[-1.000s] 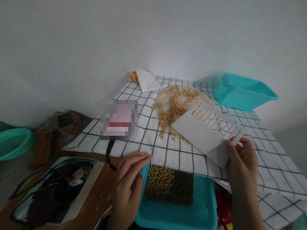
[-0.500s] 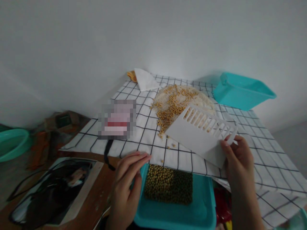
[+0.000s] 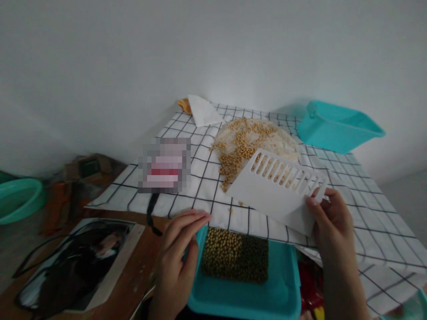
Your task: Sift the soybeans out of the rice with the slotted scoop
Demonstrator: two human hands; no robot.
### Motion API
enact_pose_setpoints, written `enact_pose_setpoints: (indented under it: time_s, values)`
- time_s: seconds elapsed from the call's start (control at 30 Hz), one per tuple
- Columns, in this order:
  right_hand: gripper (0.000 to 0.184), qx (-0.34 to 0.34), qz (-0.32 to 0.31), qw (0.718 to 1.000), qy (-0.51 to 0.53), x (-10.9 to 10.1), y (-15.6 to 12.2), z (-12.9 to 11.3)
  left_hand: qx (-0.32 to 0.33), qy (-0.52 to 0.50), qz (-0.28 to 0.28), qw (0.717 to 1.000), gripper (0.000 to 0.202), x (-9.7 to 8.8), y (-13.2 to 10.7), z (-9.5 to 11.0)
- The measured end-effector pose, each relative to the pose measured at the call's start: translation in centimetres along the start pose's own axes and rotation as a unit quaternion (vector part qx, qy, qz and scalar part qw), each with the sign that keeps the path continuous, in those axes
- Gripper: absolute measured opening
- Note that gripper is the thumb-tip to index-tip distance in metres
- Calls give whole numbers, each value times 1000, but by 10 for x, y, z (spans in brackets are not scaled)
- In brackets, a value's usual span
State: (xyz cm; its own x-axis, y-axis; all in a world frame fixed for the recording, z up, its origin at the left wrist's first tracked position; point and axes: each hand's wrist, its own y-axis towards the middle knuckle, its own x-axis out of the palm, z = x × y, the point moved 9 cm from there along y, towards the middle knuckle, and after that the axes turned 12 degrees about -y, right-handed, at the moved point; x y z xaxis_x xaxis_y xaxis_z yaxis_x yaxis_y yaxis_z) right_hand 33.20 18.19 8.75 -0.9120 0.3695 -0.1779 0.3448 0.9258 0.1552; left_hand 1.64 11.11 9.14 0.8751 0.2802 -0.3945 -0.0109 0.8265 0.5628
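My right hand [image 3: 333, 222] grips the right end of a white slotted plastic board [image 3: 267, 198], thumb on its face. The board leans low over the near edge of a heap of yellow soybeans [image 3: 238, 153] and hides part of it. My left hand [image 3: 180, 258] lies at the left rim of a turquoise tub [image 3: 247, 298], fingers stretched toward the table edge; whether it bears on the rim I cannot tell. Inside the tub, more beans [image 3: 223, 253] fill a rectangular patch, half of it in shadow. A few loose beans [image 3: 242, 204] lie just before the board.
The soybeans lie on a round pale mat [image 3: 283, 144] on a checked tablecloth [image 3: 200, 173]. A second turquoise tub [image 3: 336, 126] stands at the back right. A white folded sheet [image 3: 203, 111] is at the back, a pixelated object [image 3: 165, 166] with a black strap at left.
The white board has shifted slightly left and toward me at its left end, now covering some of the loose beans. My left hand keeps nearly the same place.
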Motion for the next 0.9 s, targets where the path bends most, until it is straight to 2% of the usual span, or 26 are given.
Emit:
enact_pose_setpoints:
  time_s: [0.3,0.5,0.57,0.9]
  values:
    - [28,17,-32,999,9,2,-4,-3,-2,0,5,1000,41,1,0,-1]
    - [25,-10,41,999,29,-9,3,-7,-1,-1,-1,1000,42,1,0,0]
    - [23,-13,44,998,34,-7,3,-8,2,-1,5,1000,42,0,0,0]
    - [31,34,-41,999,-13,7,-1,3,-5,2,3,1000,41,0,0,0]
